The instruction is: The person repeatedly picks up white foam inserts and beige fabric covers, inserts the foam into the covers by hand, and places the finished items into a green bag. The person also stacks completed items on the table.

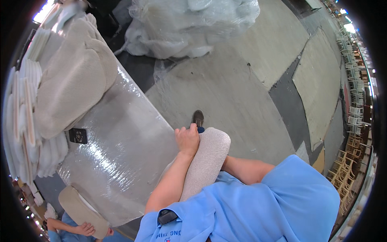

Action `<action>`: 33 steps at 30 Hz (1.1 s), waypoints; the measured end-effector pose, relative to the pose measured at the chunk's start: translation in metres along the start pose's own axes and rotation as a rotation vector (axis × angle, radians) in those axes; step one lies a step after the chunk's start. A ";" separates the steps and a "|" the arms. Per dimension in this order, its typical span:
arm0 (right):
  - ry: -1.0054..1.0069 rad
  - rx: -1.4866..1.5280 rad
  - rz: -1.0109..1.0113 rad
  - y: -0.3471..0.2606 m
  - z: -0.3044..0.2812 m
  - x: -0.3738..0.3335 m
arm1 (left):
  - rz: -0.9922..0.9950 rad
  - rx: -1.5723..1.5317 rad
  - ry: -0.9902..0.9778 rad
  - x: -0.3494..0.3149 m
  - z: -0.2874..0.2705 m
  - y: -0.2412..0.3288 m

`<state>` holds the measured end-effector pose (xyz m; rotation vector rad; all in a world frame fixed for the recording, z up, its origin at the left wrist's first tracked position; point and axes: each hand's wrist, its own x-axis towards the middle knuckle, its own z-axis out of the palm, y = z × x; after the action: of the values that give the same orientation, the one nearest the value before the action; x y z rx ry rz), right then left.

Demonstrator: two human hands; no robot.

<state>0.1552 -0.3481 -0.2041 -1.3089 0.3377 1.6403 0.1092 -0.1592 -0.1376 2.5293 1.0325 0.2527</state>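
A light beige fabric cushion (209, 157) with rounded corners stands on edge against my body. My left hand (188, 140) is closed on its far left edge, fingers curled over, with the forearm running along the cushion's side. My right forearm (248, 170) passes behind the cushion, which hides the right hand and its fingers. A dark shoe (198, 117) shows on the floor just beyond my left hand.
A plastic-wrapped table (125, 141) lies to my left, bearing beige cushion covers (74, 76), stacked white foam pads (28, 121) and a black phone (78, 136). A co-worker's hand (85, 229) holds another beige cushion (76, 205). A plastic-wrapped bundle (181, 28) sits ahead; chair frames (348, 165) line the right.
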 end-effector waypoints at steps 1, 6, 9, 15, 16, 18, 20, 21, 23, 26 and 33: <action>0.012 0.000 0.008 -0.001 0.000 0.001 | 0.002 0.013 -0.013 0.001 0.000 0.000; 0.039 -0.023 0.027 -0.010 0.005 0.009 | 0.014 0.031 -0.044 0.003 -0.003 -0.001; 0.007 -0.063 0.021 -0.016 0.007 0.008 | 0.012 -0.105 0.023 0.002 -0.010 -0.002; -0.102 -0.134 0.041 -0.025 0.004 0.007 | 0.118 -0.375 -0.074 -0.036 -0.066 -0.027; -0.108 -0.143 0.042 -0.027 0.002 0.005 | -0.005 -0.347 -0.172 -0.049 -0.074 -0.032; -0.126 -0.143 0.034 -0.024 -0.006 0.005 | -0.248 -0.286 -0.367 -0.075 -0.097 -0.044; -0.126 -0.152 0.038 -0.028 -0.004 -0.001 | -0.379 -0.232 -0.417 -0.101 -0.115 -0.066; -0.132 -0.161 0.047 -0.031 -0.005 -0.004 | -0.454 -0.208 -0.442 -0.116 -0.122 -0.072; -0.139 -0.173 0.057 -0.036 -0.002 -0.005 | -0.549 -0.215 -0.496 -0.134 -0.135 -0.085; -0.148 -0.182 0.071 -0.042 0.002 -0.006 | -0.501 -0.243 -0.355 -0.157 -0.124 -0.094; -0.085 -0.222 0.127 -0.047 -0.006 -0.008 | -0.576 -0.193 -0.149 -0.166 -0.092 -0.088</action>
<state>0.1964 -0.3329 -0.1837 -1.4000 0.1944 1.8772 -0.0923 -0.1921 -0.0947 1.9470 1.5298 -0.0029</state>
